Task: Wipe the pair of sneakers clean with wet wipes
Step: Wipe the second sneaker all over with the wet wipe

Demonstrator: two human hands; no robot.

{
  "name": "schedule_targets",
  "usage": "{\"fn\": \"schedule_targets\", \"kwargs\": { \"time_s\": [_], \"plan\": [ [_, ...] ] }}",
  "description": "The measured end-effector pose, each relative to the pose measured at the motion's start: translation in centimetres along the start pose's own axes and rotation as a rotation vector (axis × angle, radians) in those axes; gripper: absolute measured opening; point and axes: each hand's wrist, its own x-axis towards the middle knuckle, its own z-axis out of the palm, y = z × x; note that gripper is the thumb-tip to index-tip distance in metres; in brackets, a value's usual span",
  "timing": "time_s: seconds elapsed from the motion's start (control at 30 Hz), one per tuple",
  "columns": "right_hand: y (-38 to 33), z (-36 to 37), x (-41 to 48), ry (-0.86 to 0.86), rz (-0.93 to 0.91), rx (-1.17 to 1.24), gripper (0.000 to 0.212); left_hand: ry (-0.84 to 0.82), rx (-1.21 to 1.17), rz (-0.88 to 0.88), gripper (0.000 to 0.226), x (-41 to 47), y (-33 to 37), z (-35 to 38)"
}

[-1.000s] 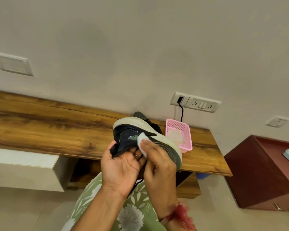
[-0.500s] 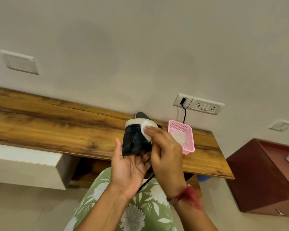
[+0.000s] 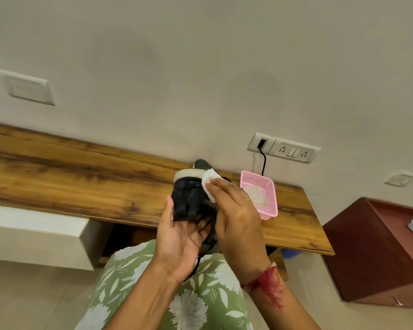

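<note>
My left hand point(image 3: 179, 241) cups a dark navy sneaker point(image 3: 187, 198) from below, its off-white sole point(image 3: 188, 173) turned up and away from me. With my right hand point(image 3: 236, 215) I press a folded white wet wipe point(image 3: 209, 183) against the sole's right edge. A black lace dangles under my left palm. Behind the held shoe, the dark tip of a second sneaker point(image 3: 202, 164) pokes up on the wooden shelf point(image 3: 81, 182); the rest of it is hidden.
A pink plastic basket point(image 3: 270, 206) holding a pale used wipe sits on the shelf just right of my hands. A black cord hangs from the wall socket point(image 3: 283, 147) above it. A maroon cabinet point(image 3: 372, 256) stands at the right, my green floral lap below.
The sneaker has turned from side-on to end-on toward me. My right hand slid the wipe up from the side of the shoe to the sole's edge.
</note>
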Motion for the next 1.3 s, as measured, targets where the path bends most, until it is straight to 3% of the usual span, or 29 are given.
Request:
{"fn": "schedule_targets", "kwargs": {
  "time_s": [0.23,0.4,0.5,0.6,0.7,0.77,0.83,0.9,1.0,1.1,1.3],
  "plan": [
    [-1.5,1.6,-2.6,-0.17,-0.131,-0.017,0.033,0.045,-0.114,-0.005,0.061,-0.4,-0.3,-1.0],
    [-1.7,0.0,-2.8,-0.127,0.061,0.338,0.027,0.1,-0.094,0.005,0.059,-0.2,-0.4,-1.1],
    [-1.3,0.3,-1.2,0.044,0.038,0.221,0.032,0.084,-0.075,0.043,0.059,0.0,-0.1,-0.7],
    [-1.8,2.1,-0.5,-0.019,-0.026,0.011,0.038,0.052,-0.125,0.032,0.059,-0.1,0.1,-0.5],
    [-2.7,3.5,-2.1,-0.089,-0.095,-0.025,0.036,0.059,-0.165,0.04,0.065,-0.2,0.3,-0.8],
    [-2.9,3.5,-3.2,-0.141,-0.151,0.038,0.032,0.064,-0.165,0.042,0.068,-0.3,0.3,-1.2],
    [-2.5,2.7,-3.5,-0.18,-0.09,0.263,0.032,0.079,-0.167,0.025,0.061,-0.3,0.4,-1.2],
    [-1.4,1.6,-3.1,-0.105,0.052,0.409,0.038,0.077,-0.178,0.002,0.053,0.1,0.7,-0.9],
    [1.8,1.4,-2.2,0.116,0.233,0.286,0.046,0.048,-0.174,0.001,0.053,0.3,0.8,-0.4],
    [3.1,2.5,-1.8,0.148,0.336,0.242,0.045,0.003,-0.205,-0.005,0.052,0.2,0.6,0.0],
    [0.3,2.5,-2.6,0.096,0.11,0.302,0.043,-0.001,-0.204,-0.007,0.052,0.2,0.3,-0.6]
  ]
}}
